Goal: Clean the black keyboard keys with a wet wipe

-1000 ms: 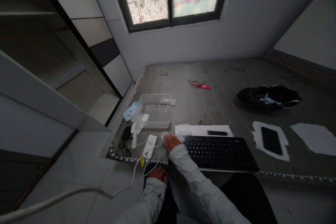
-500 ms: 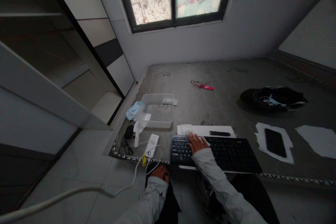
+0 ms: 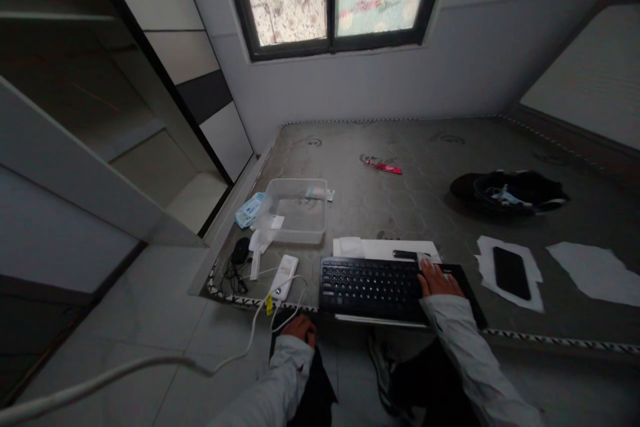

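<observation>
A black keyboard point(image 3: 370, 283) lies along the front edge of the mattress. My right hand point(image 3: 440, 279) rests on its right part, pressing a thin white wipe point(image 3: 425, 257) against the keys; only a bit of the wipe shows past the fingertips. My left hand point(image 3: 300, 329) lies on my left knee with its fingers curled, away from the keyboard, and nothing shows in it. Just above that hand is a white power strip point(image 3: 285, 277) with a white cable. Behind the keyboard, a black pen-like object point(image 3: 404, 254) lies on a white box point(image 3: 380, 248).
To the left stand a clear plastic tub point(image 3: 295, 237), a blue packet point(image 3: 249, 211) and a black adapter point(image 3: 241, 250) with tangled cord. At right, a phone point(image 3: 511, 272) lies on white paper, with a black cap point(image 3: 515, 192) behind. A red packet point(image 3: 387, 168) lies farther back.
My right hand has slid rightward over the keyboard with the wipe, uncovering the left and middle keys. My left hand has stayed on the knee. The view has shifted slightly.
</observation>
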`<state>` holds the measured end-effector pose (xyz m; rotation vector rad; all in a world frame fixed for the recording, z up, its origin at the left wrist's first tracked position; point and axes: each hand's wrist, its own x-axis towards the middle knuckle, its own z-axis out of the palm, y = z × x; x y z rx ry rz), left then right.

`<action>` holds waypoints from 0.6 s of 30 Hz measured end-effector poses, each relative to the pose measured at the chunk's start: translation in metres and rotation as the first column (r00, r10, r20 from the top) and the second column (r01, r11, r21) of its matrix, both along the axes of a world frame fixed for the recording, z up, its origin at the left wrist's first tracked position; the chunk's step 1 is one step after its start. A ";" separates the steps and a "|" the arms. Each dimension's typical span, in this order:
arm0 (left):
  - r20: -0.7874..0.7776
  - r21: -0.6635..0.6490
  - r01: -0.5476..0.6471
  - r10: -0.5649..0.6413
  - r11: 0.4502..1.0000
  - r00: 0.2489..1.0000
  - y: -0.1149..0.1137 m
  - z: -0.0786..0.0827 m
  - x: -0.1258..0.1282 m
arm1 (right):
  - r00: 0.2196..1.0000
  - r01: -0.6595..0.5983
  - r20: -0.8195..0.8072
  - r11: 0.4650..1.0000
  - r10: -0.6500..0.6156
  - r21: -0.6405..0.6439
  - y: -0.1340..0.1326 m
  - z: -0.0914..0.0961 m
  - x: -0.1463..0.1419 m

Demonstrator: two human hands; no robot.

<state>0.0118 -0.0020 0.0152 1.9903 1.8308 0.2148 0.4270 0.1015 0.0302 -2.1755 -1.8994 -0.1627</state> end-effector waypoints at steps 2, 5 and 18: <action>0.002 0.016 0.003 -0.003 1.000 1.000 0.000 -0.001 -0.001 | 0.999 0.038 -0.006 0.999 -0.038 -0.008 -0.003 -0.002 0.009; 0.011 0.044 0.010 -0.010 0.999 1.000 0.000 -0.004 -0.002 | 0.999 0.036 -0.029 0.999 -0.036 -0.003 -0.010 -0.007 0.015; 0.037 0.014 0.024 -0.025 1.000 0.999 0.002 -0.008 -0.001 | 0.982 -0.147 -0.094 0.975 0.164 0.166 -0.009 -0.022 -0.071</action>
